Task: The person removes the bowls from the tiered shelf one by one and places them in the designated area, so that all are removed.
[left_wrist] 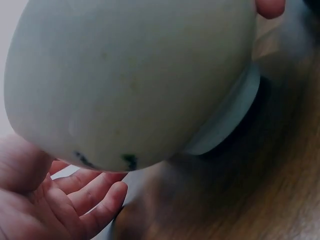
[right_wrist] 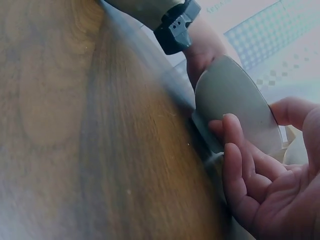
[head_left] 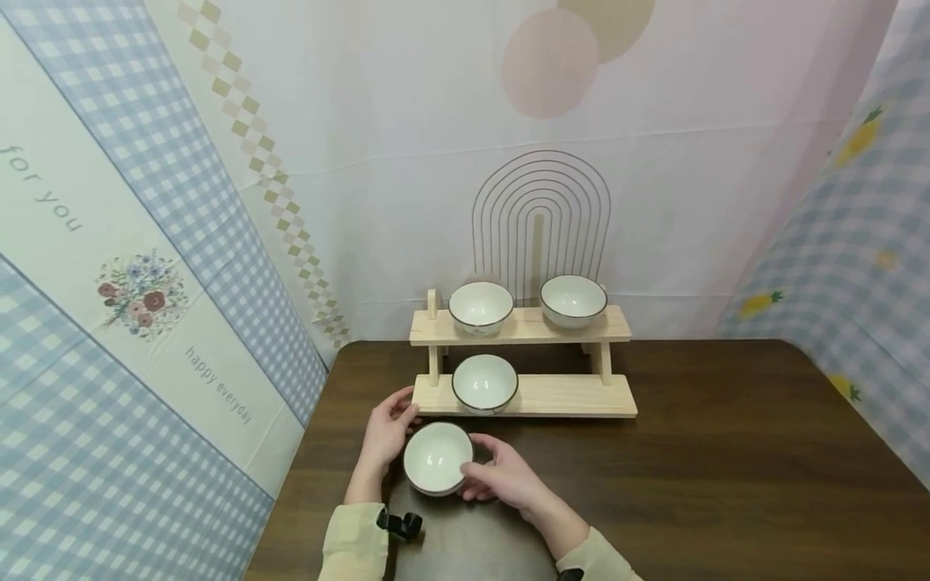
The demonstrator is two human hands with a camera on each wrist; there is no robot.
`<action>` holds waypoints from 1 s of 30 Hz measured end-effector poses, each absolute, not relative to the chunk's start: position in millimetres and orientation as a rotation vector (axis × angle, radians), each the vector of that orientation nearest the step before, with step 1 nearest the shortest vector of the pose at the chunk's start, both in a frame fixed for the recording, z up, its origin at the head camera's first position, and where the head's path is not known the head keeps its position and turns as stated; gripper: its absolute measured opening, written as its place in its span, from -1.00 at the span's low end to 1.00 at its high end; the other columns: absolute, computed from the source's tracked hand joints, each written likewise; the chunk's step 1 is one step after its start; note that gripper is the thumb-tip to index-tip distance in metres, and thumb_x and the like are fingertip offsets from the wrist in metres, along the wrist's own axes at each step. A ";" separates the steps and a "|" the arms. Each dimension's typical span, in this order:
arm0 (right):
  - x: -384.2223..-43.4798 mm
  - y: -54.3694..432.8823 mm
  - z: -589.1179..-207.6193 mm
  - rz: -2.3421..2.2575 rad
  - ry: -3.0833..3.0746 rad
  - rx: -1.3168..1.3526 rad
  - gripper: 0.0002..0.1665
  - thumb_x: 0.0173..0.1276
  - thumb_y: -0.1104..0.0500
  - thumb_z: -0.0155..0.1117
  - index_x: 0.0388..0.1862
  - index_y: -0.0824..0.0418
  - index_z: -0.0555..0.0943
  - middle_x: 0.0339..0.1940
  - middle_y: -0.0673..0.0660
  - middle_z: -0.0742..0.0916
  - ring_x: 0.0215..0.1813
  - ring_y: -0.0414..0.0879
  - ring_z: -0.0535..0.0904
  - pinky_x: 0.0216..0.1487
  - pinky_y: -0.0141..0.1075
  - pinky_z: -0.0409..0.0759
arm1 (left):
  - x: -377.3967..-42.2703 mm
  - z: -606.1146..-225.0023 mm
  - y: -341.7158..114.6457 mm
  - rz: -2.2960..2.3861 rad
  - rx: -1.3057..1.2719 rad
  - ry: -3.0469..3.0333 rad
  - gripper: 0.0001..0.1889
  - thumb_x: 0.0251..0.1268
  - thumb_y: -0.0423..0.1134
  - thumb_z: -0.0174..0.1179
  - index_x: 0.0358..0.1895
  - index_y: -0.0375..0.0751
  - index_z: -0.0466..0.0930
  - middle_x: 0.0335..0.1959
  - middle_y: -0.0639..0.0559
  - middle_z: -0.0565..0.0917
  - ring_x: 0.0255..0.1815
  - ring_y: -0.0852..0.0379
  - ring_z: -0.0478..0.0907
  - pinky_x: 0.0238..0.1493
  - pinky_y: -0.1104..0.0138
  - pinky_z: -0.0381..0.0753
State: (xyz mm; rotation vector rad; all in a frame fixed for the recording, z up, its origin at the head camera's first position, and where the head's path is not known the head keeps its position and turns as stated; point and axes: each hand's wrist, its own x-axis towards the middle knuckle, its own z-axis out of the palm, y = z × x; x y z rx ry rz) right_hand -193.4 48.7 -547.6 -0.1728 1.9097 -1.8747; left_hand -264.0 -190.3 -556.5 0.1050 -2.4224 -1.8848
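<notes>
Head view: our right hand (head_left: 503, 478) pinches the nearest bowl (head_left: 437, 457) in front of the wooden shelf (head_left: 570, 394); we should hold it level, our left hand (head_left: 387, 432), loose-fingered beside it, ready to steady.

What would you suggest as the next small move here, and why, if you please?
Probably lift the front bowl toward the right half of the lower shelf: the right hand grips it, and that shelf's only bowl sits left of centre.
</notes>
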 end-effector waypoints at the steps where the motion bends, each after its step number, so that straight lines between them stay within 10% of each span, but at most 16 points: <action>1: -193.1 48.2 -548.1 -1.878 1.911 -0.169 -0.06 0.44 0.15 0.38 0.65 0.46 0.20 -0.39 0.26 0.84 -0.40 -0.07 0.79 -0.36 -0.27 0.70 | -264.2 -556.7 -190.0 -1.882 0.106 -2.426 -0.59 0.61 -0.39 0.21 0.43 -0.33 0.57 -0.02 -0.24 0.72 -0.15 -0.05 0.74 -0.19 0.22 0.68; 30: -188.6 44.6 -548.9 -1.948 1.877 -0.158 -0.05 0.54 0.09 0.38 0.68 0.43 0.14 -0.32 0.27 0.84 -0.33 -0.04 0.82 -0.29 -0.26 0.73 | -259.5 -551.6 -190.2 -1.918 0.138 -2.416 -0.59 0.62 -0.39 0.20 0.43 -0.31 0.58 0.00 -0.22 0.71 -0.13 -0.02 0.72 -0.17 0.27 0.66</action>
